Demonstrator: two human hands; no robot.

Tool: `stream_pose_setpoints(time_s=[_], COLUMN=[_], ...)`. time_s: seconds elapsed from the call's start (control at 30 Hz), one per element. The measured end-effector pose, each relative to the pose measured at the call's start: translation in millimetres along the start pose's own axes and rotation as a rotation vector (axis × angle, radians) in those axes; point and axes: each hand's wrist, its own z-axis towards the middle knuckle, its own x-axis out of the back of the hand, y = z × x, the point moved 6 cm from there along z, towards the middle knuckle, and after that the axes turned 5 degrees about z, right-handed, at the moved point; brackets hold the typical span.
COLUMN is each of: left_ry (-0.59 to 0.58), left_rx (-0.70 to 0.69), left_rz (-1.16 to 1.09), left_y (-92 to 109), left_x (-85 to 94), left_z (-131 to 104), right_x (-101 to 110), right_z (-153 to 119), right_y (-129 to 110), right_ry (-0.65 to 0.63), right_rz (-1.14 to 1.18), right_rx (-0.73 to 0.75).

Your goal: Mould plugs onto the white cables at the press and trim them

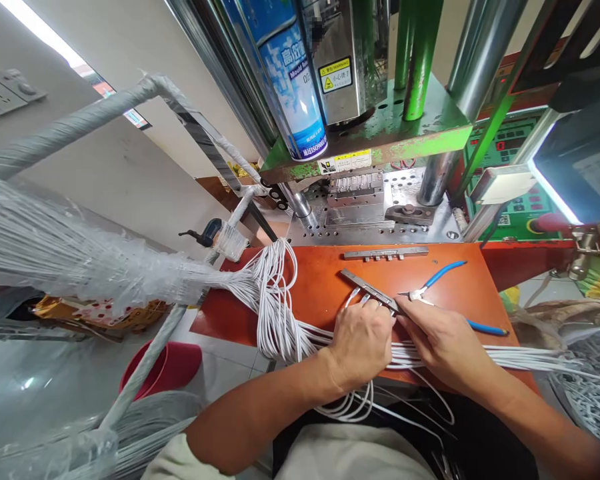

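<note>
Mid-frame, left hand (363, 340) & right hand (443, 343) sit together, pinching white cables (280, 320) into metal fixture bar (367, 289), prob. to steady plug ends.

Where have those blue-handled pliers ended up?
In the head view, the blue-handled pliers lie on the orange worktop, right of centre, just beyond the right hand and below the loose metal bar.

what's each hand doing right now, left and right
Left hand: closed on white cables, fingertips at the metal bar.
Right hand: pinching the same metal bar; blue pliers lie untouched beside it.
</note>
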Motion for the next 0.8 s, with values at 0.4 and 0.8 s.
stream_pose_setpoints(time_s=[0.4, 0.8], left_ry=[0.336, 0.421], left_rx=[-0.141, -0.299], left_rz=[-0.032, 0.041], left_y=[-3, -78], left_x=[27.8, 42.5], left_z=[-46, 104], right_x=[12, 68], right_z=[-2, 207], right_y=[11, 89], right_ry=[0.051, 0.349], right_rz=[0.152, 0.043], right_rx=[-0.142, -0.038])
